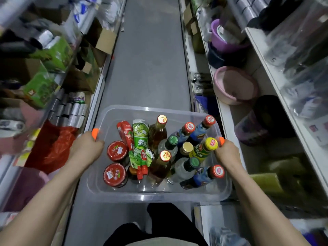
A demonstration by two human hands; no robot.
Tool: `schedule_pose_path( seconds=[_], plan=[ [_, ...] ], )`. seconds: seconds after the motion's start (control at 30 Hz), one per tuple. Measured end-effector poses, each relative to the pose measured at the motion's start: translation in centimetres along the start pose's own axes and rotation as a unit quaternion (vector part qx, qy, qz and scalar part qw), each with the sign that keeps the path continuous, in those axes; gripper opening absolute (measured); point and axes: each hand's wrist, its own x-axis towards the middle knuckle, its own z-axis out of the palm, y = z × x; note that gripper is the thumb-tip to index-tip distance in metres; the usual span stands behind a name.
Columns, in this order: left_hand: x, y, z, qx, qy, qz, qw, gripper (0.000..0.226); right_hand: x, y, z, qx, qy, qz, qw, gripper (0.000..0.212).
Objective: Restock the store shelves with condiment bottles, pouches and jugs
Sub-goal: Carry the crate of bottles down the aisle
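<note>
1. The left hand (87, 148) clamps the left rim of the clear plastic bin (150, 198). Its thumb lies over the edge and its other fingers are out of sight beneath. The right hand (226, 153) grips the right rim the same way, so neither hand is spread or free.
2. The bin hangs between the two hands, in front of the body and above the aisle floor (150, 59).
3. Two red-lidded jars (117, 151) stand nearest the left hand. A red pouch (125, 132) and a green pouch (141, 141) lie just inward of them, draped over other stock. The amber bottles (158, 132) sit midway between the hands. The blue-labelled bottles (205, 128) lean toward the right hand, and the yellow-capped bottle (204, 148) is just beside it.
4. The load is probably heavy and mostly glass, and the thin bin walls may flex. It seems wise to set the bin down before freeing a hand.
5. The bottles look smooth, rigid and breakable, and they lean against one another. Each is best taken around the shoulder below the cap and lifted straight up.
6. The jars are squat, so a grip around the body is safer than one on the lid.
7. The pouches look soft and light. Hold them mid-body, not by the spout.
</note>
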Motion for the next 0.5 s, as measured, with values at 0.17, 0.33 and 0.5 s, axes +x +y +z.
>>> schedule_pose_path(
  seconds=[0.17,0.33,0.5],
  plan=[
    [4.9,6.3,-1.5,-0.006,0.027,-0.016,0.999,0.023,8.0,-5.2,-3.5,0.009,-0.004,-0.034,0.999,0.028],
    [11.0,11.7,-3.3,-0.021,0.035,-0.024,0.999,0.028,15.6,-10.3,-5.7,-0.014,-0.010,-0.031,0.999,0.033],
    [18.7,15.9,-4.1,-0.048,0.033,-0.017,0.998,0.025,22.4,-15.6,-6.1,0.005,-0.008,-0.022,1.000,0.041]
  ],
)
